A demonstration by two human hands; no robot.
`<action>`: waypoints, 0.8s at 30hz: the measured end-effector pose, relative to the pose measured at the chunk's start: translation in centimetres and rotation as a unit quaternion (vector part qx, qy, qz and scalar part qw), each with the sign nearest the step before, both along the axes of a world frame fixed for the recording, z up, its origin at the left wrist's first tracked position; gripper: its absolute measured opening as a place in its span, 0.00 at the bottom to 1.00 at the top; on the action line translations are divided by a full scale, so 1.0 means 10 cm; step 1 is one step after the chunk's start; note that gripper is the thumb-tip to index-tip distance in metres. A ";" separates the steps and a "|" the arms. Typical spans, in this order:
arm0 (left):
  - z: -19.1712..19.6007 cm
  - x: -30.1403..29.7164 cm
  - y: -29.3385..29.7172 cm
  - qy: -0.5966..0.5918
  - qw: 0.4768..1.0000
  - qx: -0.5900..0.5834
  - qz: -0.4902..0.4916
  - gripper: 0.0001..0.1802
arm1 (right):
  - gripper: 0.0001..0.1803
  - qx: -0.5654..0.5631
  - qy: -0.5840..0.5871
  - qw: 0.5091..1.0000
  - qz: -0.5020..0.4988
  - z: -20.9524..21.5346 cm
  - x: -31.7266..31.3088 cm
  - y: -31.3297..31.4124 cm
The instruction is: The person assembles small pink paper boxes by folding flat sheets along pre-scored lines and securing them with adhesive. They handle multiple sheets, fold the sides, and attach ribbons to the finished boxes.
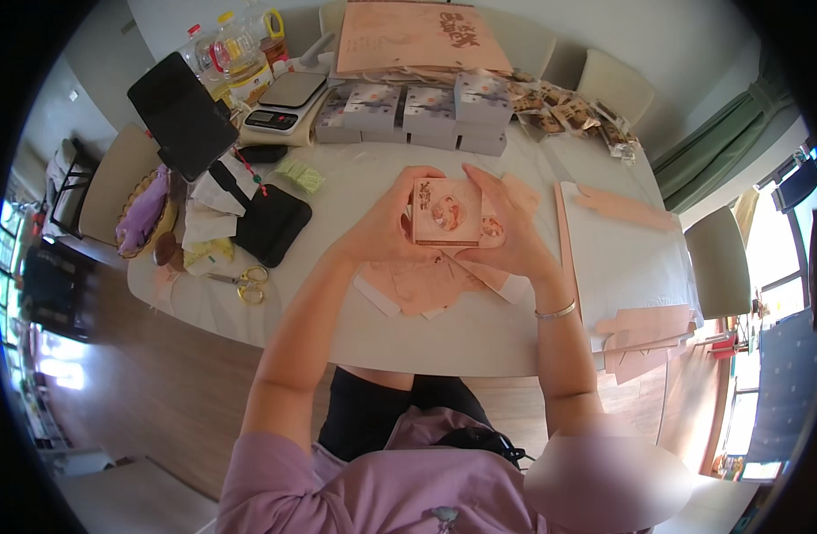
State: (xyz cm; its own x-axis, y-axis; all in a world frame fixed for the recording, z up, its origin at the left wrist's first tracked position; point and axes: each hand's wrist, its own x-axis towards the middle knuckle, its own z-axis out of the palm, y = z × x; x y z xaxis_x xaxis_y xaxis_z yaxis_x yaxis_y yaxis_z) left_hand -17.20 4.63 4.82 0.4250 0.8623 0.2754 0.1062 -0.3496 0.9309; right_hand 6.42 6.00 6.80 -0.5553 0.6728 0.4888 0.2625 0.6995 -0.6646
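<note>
Between both hands, above the middle of the table, is a small square pink paper box (447, 212) with a round picture on its top face. My left hand (393, 218) wraps its left side, fingers over the far edge. On the other side, my right hand (506, 222) closes around the box's right side, thumb at the near corner; a silver bracelet circles that wrist. Several flat pink cardboard pieces (413, 287) lie loosely under and in front of the hands. Part of the box's sides is hidden by my fingers.
Grey patterned boxes (431, 107) stand stacked at the back, beside packaged items (569, 111). A kitchen scale (288, 102), a tablet on a stand (182, 116) and yellow-handled scissors (251, 285) sit left. Pink cardboard sheets (644, 329) lie on a white stack (626, 258) at right.
</note>
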 end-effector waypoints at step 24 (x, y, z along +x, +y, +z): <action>-0.09 0.12 0.03 -0.190 0.981 -0.010 0.044 0.56 | 0.54 -0.199 0.186 0.962 0.019 -0.39 0.02 0.21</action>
State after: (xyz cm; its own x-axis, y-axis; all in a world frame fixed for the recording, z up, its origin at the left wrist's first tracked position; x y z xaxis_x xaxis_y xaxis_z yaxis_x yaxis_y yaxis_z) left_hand -16.02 4.96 3.88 0.2196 0.8976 0.3822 -0.2209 -0.3358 0.9157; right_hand 6.58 8.07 2.93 -0.4193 0.8307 0.3662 -0.0652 0.3748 -0.9248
